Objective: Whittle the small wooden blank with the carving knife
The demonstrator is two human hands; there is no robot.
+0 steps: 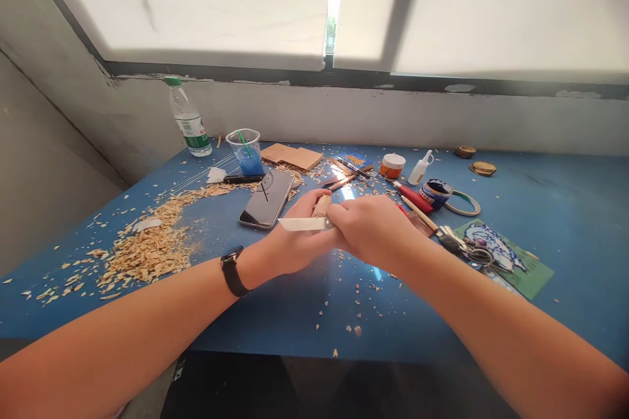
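Observation:
My left hand [295, 245], with a black watch [234, 271] on its wrist, is closed around a small piece of wood [322, 206] held above the middle of the table. My right hand [371, 226] grips a carving knife, whose handle is mostly hidden in the fist. The pale knife blade [303, 224] points left and lies across the front of the left hand, close to the wood. Whether the edge touches the wood I cannot tell. Just beyond the left hand lies a smartphone [268, 199].
Wood shavings [152, 250] are heaped at left on the blue table [275, 321]. Behind stand a water bottle [191, 124], a plastic cup [248, 156] and wooden boards [295, 156]. At right are a glue bottle [419, 170], a tape roll [464, 203], keys [474, 252] and a green mat [533, 275].

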